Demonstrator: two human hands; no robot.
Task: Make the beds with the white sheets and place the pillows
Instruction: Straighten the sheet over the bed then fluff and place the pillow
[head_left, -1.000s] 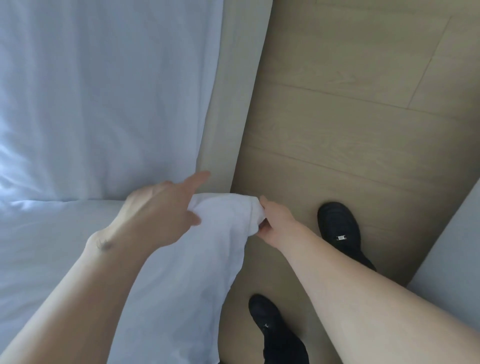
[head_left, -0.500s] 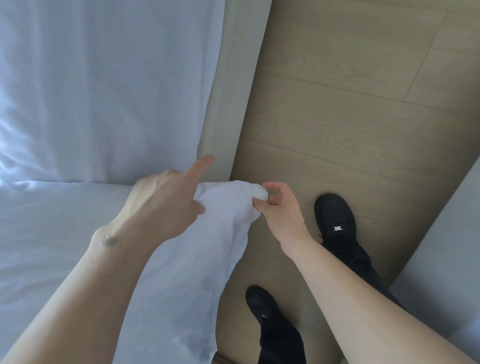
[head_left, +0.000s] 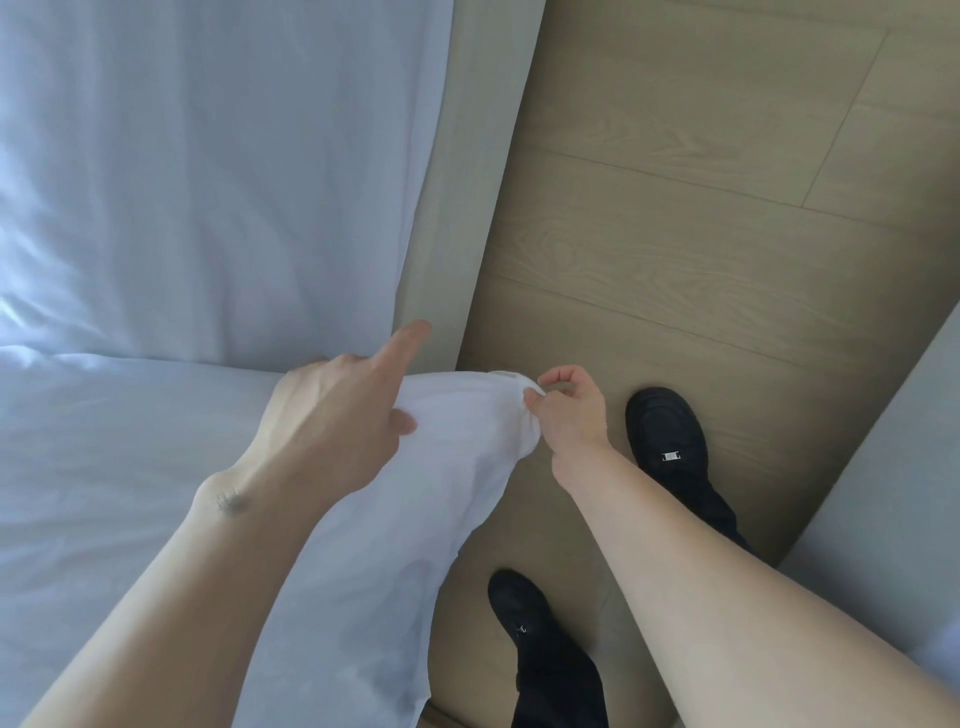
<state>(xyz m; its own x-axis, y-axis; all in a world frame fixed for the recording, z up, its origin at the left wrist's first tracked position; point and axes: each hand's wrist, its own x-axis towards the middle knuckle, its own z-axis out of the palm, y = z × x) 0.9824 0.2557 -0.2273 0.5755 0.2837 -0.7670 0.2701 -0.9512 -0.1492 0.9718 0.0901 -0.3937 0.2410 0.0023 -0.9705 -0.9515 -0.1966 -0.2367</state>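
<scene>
A white sheet (head_left: 130, 467) covers the bed on the left, and its corner (head_left: 457, 431) hangs off the bed's edge. My left hand (head_left: 337, 415) grips the sheet just inside that corner, with the index finger stretched out. My right hand (head_left: 566, 410) pinches the very tip of the corner between thumb and fingers, above the floor. Behind the fold, a second white layer (head_left: 208, 156) of bedding lies flat on the far part of the bed. No pillow is in view.
A beige bed frame edge (head_left: 467, 182) runs along the mattress. Light wooden floor (head_left: 701, 208) fills the aisle on the right, where my two black shoes (head_left: 665, 431) stand. A grey surface (head_left: 893, 493) borders the aisle at the right edge.
My right hand has shifted from a closed grasp on the corner to a fingertip pinch on its tip. Both hands and the corner sit a little higher in view.
</scene>
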